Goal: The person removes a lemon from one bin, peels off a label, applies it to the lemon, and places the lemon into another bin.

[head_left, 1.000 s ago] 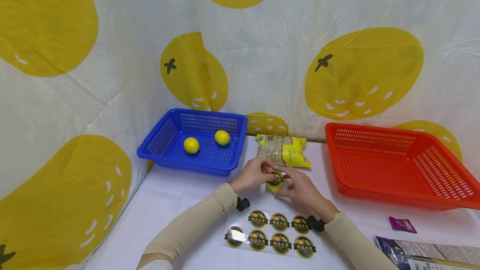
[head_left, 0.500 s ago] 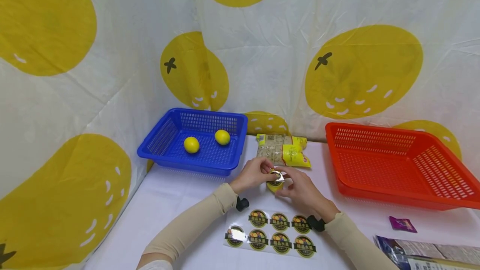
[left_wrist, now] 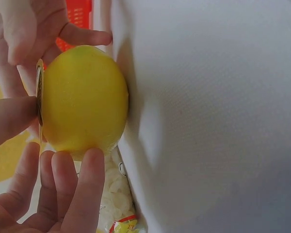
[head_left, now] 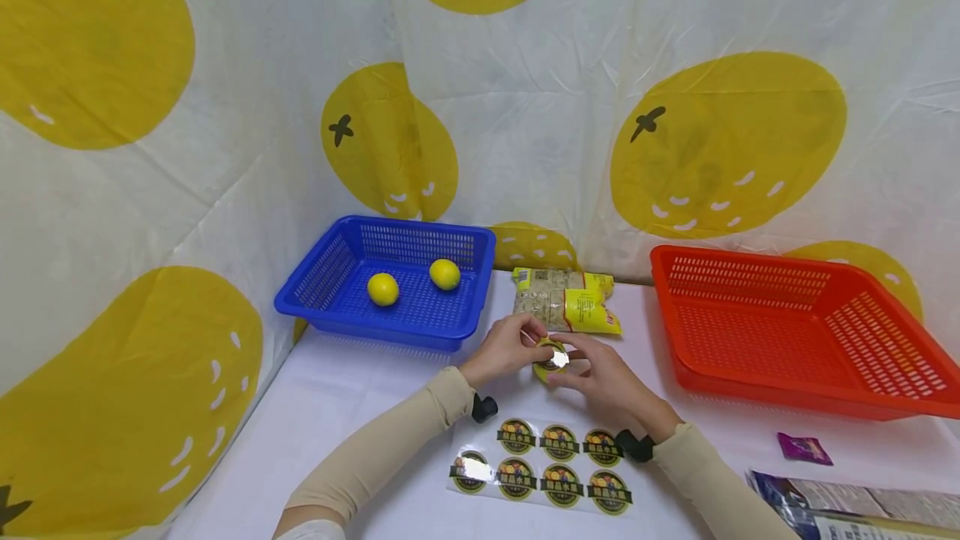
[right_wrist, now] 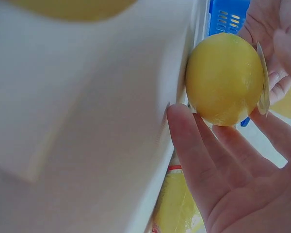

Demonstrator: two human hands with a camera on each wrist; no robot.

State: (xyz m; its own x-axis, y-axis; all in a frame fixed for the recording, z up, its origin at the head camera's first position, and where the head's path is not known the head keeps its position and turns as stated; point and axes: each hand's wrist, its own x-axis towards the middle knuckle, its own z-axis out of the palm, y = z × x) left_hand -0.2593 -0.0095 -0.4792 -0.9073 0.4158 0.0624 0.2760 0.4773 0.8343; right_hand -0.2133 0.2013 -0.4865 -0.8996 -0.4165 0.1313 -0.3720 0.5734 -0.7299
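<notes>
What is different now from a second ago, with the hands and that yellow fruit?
Very little. Both hands, the left hand and the right hand, still hold the lemon on the table; the right wrist has slid slightly right, and glare now hides the print on the round sticker on top. The baskets, the sticker sheet and the packet stayed put.

Head looks down; 2 wrist views share the lemon (left_wrist: 82, 99) close-up.

I count three lemons: one (head_left: 551, 370) on the tabletop and two (head_left: 382, 290) (head_left: 445, 275) in the blue basket (head_left: 322, 298). I see two baskets, that blue one and a red one (head_left: 885, 390). The sticker sheet (head_left: 542, 471) carries seven round labels, and I make out one yellow packet (head_left: 566, 302) and one small purple sachet (head_left: 805, 448).
</notes>
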